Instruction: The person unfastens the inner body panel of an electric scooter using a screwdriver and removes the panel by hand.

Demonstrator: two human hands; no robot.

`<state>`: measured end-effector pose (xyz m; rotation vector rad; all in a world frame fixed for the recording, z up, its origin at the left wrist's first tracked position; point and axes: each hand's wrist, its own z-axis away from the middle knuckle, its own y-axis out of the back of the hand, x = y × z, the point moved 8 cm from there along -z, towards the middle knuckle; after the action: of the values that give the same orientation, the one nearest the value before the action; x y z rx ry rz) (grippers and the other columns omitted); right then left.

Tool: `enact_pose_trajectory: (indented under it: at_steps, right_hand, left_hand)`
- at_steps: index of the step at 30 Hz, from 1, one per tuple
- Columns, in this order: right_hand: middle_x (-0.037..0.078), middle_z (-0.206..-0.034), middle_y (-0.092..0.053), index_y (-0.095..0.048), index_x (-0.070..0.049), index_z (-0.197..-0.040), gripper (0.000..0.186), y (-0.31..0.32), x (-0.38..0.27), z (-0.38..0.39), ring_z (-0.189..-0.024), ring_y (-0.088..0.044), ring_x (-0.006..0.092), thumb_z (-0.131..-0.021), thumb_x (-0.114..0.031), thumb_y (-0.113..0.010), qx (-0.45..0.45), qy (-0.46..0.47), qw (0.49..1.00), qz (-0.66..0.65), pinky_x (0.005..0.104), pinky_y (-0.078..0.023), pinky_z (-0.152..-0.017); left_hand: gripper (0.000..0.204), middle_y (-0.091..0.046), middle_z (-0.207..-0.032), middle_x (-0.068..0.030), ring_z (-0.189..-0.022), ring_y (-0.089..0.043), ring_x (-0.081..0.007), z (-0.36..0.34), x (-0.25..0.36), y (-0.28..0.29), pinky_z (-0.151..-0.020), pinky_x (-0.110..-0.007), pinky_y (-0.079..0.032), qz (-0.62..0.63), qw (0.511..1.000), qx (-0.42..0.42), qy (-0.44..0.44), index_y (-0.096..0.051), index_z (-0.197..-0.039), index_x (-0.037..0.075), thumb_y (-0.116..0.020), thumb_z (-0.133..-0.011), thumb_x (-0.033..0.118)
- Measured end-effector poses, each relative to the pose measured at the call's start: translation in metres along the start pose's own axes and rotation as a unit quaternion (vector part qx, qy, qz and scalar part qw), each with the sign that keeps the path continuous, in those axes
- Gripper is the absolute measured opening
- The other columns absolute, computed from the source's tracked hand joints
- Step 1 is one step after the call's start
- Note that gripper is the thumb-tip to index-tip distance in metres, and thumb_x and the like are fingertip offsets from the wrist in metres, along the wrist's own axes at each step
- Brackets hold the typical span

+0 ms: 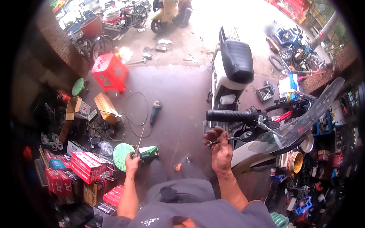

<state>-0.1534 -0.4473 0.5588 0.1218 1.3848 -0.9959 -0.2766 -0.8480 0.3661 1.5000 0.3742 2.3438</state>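
Observation:
My left hand (132, 162) is closed round the handle of a long thin screwdriver (142, 137), whose shaft points up and away from me. It is above a green round stool top (121, 155) and a green-and-white box (149, 152). On the other side, my right hand (221, 155) has its fingers curled round a dark curved brake lever (236, 139). That lever lies just below the black handlebar grip (227, 115) of a white scooter (218, 74). Whether the lever is fixed to the handlebar, I cannot tell. The scooter has a black seat (237, 60) and a clear windshield (304, 121).
An angle grinder (154, 112) with a looping cord lies on the floor ahead. A red plastic stool (110, 72) stands at the far left. Red boxes (87, 166) are stacked at the near left. Parts and an open tin (295, 162) crowd the right. A metal parts tray (265, 92) sits beyond the scooter.

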Motion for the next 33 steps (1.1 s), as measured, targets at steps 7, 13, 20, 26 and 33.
enact_pose_trajectory:
  at_steps: [7,13,20,26,33]
  right_hand:
    - [0.008,-0.07,-0.052,-0.052,-0.004,-0.099,0.03,-0.002,-0.005,0.017,-0.065,-0.057,0.0213,-0.098,-0.033,-0.045,0.067,-0.013,0.997,-0.025,0.0345,-0.045,-0.055]
    - [0.008,-0.059,-0.049,-0.053,-0.003,-0.1,0.028,0.017,-0.035,0.074,-0.05,-0.049,0.0163,-0.097,-0.03,-0.047,0.184,-0.004,0.983,-0.009,0.028,-0.038,-0.043]
    - [0.002,-0.055,-0.045,-0.053,-0.005,-0.089,0.027,0.048,-0.059,0.16,-0.041,-0.042,0.0092,-0.092,-0.032,-0.056,0.466,0.004,0.881,0.082,0.022,-0.027,-0.035]
    - [-0.002,-0.061,-0.051,-0.057,-0.005,-0.097,0.03,0.062,-0.075,0.195,-0.044,-0.043,0.0047,-0.089,-0.034,-0.061,0.614,0.069,0.776,0.128,0.0178,-0.027,-0.038]
    - [0.0,-0.085,-0.061,-0.056,-0.004,-0.109,0.038,0.058,-0.055,0.199,-0.072,-0.058,0.007,-0.091,-0.037,-0.058,0.658,0.193,0.727,-0.027,0.0201,-0.049,-0.063]
  left_hand:
    - [0.044,-0.066,-0.091,-0.0192,-0.082,-0.065,-0.0266,-0.099,0.029,-0.06,-0.075,-0.034,-0.05,-0.221,0.97,-0.099,0.001,-0.061,-0.106,-0.005,-0.063,-0.065,0.011]
    - [0.036,-0.067,-0.097,-0.0185,-0.091,-0.065,-0.028,-0.205,0.077,-0.151,-0.079,-0.036,-0.05,-0.287,0.934,-0.208,-0.054,-0.063,-0.103,-0.001,-0.063,-0.07,0.013]
    - [0.033,-0.068,-0.086,-0.0154,-0.081,-0.067,-0.0216,-0.26,0.193,-0.237,-0.074,-0.033,-0.051,-0.263,0.859,-0.414,-0.145,-0.063,-0.099,-0.002,-0.063,-0.067,0.009]
    - [0.037,-0.066,-0.089,-0.0174,-0.079,-0.065,-0.0329,-0.307,0.233,-0.272,-0.077,-0.037,-0.051,-0.355,0.773,-0.426,-0.307,-0.062,-0.101,-0.001,-0.059,-0.065,0.006]
    - [0.035,-0.063,-0.086,-0.0105,-0.068,-0.06,-0.0153,-0.255,0.309,-0.31,-0.054,-0.027,-0.048,-0.133,0.842,-0.502,-0.148,-0.054,-0.108,-0.007,-0.061,-0.076,0.005]
